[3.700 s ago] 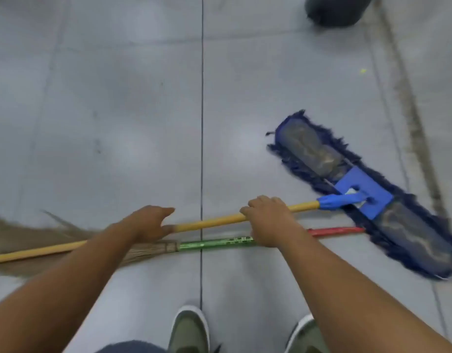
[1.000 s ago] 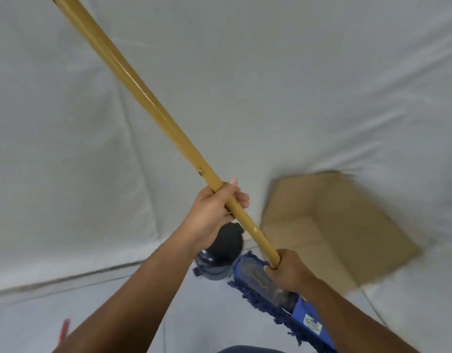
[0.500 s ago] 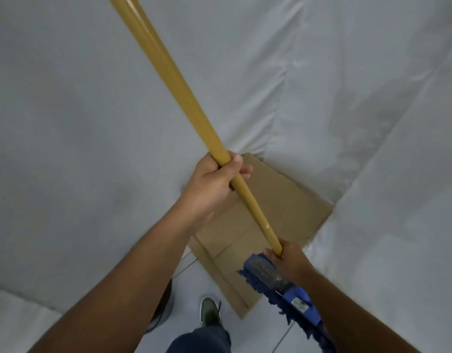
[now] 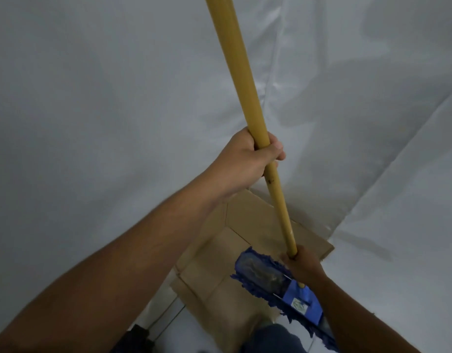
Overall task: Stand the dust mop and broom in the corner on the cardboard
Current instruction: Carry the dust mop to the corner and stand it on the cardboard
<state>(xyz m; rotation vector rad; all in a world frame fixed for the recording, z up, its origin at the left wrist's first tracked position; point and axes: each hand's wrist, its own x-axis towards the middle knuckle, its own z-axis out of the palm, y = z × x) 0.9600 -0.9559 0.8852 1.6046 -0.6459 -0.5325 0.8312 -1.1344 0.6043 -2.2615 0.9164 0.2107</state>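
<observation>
Since the frame half a second back, the long yellow wooden mop handle (image 4: 247, 95) has swung closer to upright, and the flat sheet of brown cardboard (image 4: 255, 222) now sits lower and nearer the middle of the head view, with the blue mop head further over it.

In the head view, the left hand (image 4: 247, 161) is wrapped tight around the handle at about the centre of the picture, thumb across the front of the pole. The right hand (image 4: 300, 266) is closed around the handle's lower end at roughly 5 o'clock, just above the blue plastic bracket (image 4: 302, 301) that joins pole to head. The blue fringed dust mop head (image 4: 260, 273) slants from the centre toward 5 o'clock, its upper end over the cardboard; whether it touches the cardboard cannot be told. The cardboard lies on the floor in the corner where two white sheet-covered walls (image 4: 92, 98) meet, running from the centre down toward 6 o'clock. A dark object (image 4: 138, 337) sits at the bottom edge near 7 o'clock, too cropped to identify. A knee in blue denim (image 4: 273, 337) shows at 6 o'clock. The broom is out of sight.
</observation>
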